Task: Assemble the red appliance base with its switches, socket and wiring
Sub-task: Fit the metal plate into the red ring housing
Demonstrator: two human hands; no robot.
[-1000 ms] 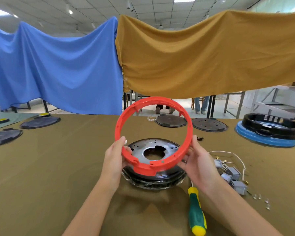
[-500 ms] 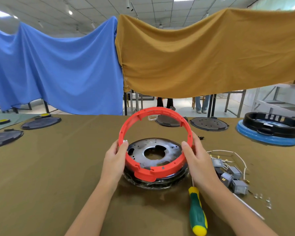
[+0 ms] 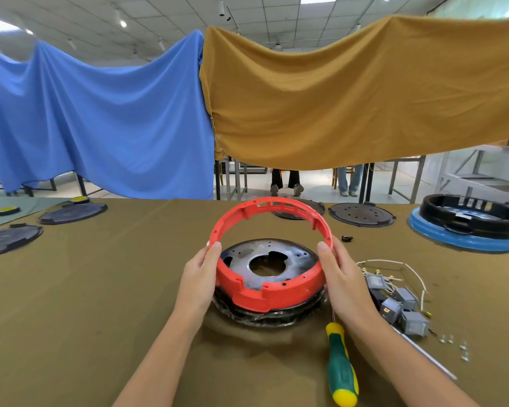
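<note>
Two hands grip red ring [image 3: 272, 298]: left hand [image 3: 199, 279] left rim, right hand [image 3: 343, 282] right rim, fingers curled | near edge on black metal plate [image 3: 269, 259], far edge tilted up | screwdriver [image 3: 341, 368] near right on bench [image 3: 71, 304]

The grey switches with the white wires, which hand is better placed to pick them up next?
Probably the right hand. The grey switches and white wires lie just beyond it on the table, whereas the left hand grips the far side of the red ring and would have to cross over.
</note>
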